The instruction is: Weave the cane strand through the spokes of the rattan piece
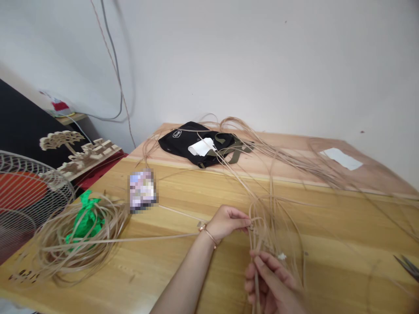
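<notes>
My left hand (pixel 227 222) pinches thin rattan strips (pixel 258 222) at its fingertips, and a thin bracelet (pixel 210 236) circles that wrist. Lower down, my right hand (pixel 269 281) is curled around several upright strips of the same woven bundle. Long loose strands run from the bundle across the wooden table (pixel 183 270). One of them leads left to a large rattan coil (pixel 49 248), which lies around a crumpled green plastic bag (pixel 87 222). The woven part between my hands is partly hidden by my fingers.
Dark scissors (pixel 407 267) lie at the right edge. A black bag (pixel 196 144) and a white sheet of paper (pixel 342 158) sit on the paler back board. A wire fan guard (pixel 26 196), a wooden cut-out ornament (pixel 77 152) and a pixelated object (pixel 142 190) stand to the left.
</notes>
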Demonstrator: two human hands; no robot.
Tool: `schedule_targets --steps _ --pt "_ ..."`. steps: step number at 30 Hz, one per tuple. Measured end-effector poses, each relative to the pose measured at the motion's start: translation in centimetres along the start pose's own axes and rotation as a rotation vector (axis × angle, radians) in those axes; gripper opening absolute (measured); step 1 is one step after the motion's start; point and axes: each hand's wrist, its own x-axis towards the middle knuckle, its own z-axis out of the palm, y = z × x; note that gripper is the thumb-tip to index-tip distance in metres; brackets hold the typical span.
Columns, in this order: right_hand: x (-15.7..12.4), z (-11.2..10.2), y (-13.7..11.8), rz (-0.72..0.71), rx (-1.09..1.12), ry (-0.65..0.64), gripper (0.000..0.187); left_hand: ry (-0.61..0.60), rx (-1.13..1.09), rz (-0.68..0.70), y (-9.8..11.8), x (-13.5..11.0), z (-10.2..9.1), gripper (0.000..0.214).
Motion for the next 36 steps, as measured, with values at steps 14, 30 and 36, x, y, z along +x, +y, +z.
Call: schedule_targets --steps 14,30,36 --pt "1.6 4.6 -0.2 -0.131 0.226 0.024 0.034 0.01 -0.042 -0.021 -0.1 0.0 -0.2 0.031" --pt "2.8 4.6 2.2 0.072 0.24 0.03 0.02 -0.021 0.058 -0.067 -0.1 0.1 -0.5 0.036" --pt "3.5 5.6 2.5 -0.098 0.141 0.116 0.017 -0.031 0.027 -0.082 0.0 0.0 -0.6 0.037"
